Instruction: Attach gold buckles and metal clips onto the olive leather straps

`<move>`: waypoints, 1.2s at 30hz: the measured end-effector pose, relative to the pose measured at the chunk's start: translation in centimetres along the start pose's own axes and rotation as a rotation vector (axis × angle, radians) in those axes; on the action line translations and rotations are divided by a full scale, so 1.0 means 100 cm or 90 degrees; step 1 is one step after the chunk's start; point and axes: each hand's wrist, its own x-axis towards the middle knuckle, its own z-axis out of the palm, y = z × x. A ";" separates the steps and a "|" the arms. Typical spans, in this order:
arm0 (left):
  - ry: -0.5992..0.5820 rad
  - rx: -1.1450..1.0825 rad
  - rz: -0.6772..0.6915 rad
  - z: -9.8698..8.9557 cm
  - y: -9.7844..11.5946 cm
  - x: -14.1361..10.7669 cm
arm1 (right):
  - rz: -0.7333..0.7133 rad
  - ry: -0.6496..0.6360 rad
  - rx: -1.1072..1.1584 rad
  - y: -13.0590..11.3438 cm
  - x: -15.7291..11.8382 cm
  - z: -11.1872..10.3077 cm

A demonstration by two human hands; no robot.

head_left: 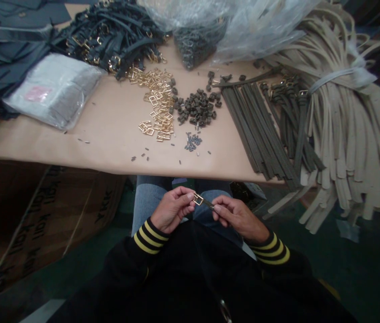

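Just in front of the table edge, over my lap, my left hand [175, 208] pinches a gold buckle [197, 199] between thumb and fingers. A dark strap [207, 203] runs from the buckle to my right hand [237, 215], whose thumb and fingers are closed on it. Most of the strap beyond the right fingers is hidden. On the table ahead lie a pile of gold buckles [159, 105], a heap of dark strap loops [199, 106] and a small cluster of tiny grey metal pieces [193, 141].
Dark cut straps [255, 130] lie in a row on the right, beside a tied bundle of beige straps [347, 121]. Black buckled straps [112, 36] are heaped at the back left, near a plastic-wrapped packet [53, 89]. Cardboard boxes [58, 215] stand below the table at left.
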 end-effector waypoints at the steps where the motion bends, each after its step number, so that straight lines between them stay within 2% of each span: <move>1: -0.004 -0.001 -0.003 0.000 0.000 0.000 | 0.001 0.000 0.006 -0.001 0.000 0.000; 10: -0.054 -0.023 -0.048 0.001 -0.005 -0.001 | 0.028 -0.082 0.024 -0.006 -0.002 -0.009; 13: -0.050 -0.029 -0.046 0.002 -0.007 -0.001 | 0.030 -0.104 0.043 -0.003 -0.002 -0.012; 20: -0.099 -0.031 -0.052 0.003 -0.009 -0.001 | 0.040 -0.138 0.100 0.005 0.002 -0.014; 23: -0.086 -0.014 -0.042 0.004 -0.009 -0.002 | 0.042 -0.124 0.095 0.006 0.003 -0.014; 28: -0.029 0.009 -0.008 0.007 -0.008 -0.003 | 0.038 -0.050 0.061 0.003 0.003 -0.009; 36: -0.040 0.094 0.032 0.013 -0.017 -0.003 | 0.016 0.011 0.024 -0.001 0.011 0.009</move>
